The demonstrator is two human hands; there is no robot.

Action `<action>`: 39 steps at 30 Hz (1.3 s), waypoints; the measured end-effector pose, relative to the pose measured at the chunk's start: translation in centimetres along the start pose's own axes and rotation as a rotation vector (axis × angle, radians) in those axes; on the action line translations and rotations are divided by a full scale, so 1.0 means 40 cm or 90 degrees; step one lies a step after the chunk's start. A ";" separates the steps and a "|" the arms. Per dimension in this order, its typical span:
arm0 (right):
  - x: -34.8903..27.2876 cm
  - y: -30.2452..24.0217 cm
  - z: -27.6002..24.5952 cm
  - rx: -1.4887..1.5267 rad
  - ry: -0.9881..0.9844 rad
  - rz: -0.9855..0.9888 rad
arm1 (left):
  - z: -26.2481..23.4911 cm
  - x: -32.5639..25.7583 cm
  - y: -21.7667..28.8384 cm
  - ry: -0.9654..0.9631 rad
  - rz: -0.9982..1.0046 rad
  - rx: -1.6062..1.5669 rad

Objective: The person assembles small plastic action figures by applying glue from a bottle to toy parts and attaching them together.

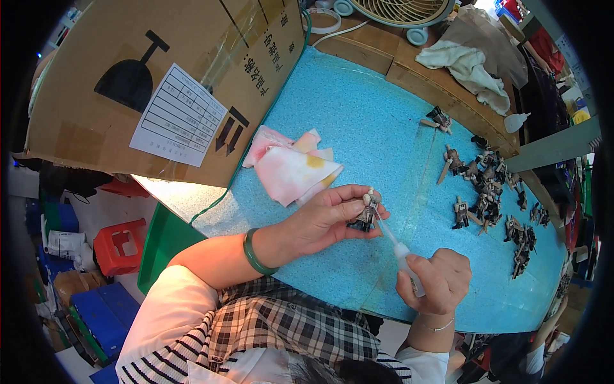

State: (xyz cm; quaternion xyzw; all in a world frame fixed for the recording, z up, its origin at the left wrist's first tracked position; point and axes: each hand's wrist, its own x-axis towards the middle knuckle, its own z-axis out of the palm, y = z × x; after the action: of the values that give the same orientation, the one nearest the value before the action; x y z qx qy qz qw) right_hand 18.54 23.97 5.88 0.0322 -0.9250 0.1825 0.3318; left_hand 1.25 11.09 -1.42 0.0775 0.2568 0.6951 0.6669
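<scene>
In my left hand (323, 221) I hold a small figurine (368, 210) in grey, black and cream between thumb and fingers. My right hand (438, 278) is wrapped round a white squeeze bottle (403, 253) with a long thin nozzle. The nozzle's tip reaches up to the figurine's right side; whether it touches cannot be made out. A crumpled pink and white cloth (294, 168) with yellow stains lies beyond my left hand. To the right, several similar figurines (491, 182) are heaped and scattered on the blue work surface (358, 109).
A large cardboard box (192, 38) stands at the left. Along the back runs a wooden ledge (441, 86) with a white rag (470, 67) and a fan (403, 9). Another small white bottle (517, 121) is at the right. A red stool (120, 246) stands on the floor.
</scene>
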 end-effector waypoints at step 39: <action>-0.002 0.007 0.011 -0.006 0.015 0.009 | -0.016 0.000 0.000 -0.061 -0.032 -0.036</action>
State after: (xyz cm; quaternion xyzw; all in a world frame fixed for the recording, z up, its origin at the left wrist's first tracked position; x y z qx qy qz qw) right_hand 18.30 24.07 5.43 0.0217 -0.9220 0.1808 0.3416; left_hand 0.95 10.93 -1.97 0.0853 0.2065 0.6805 0.6978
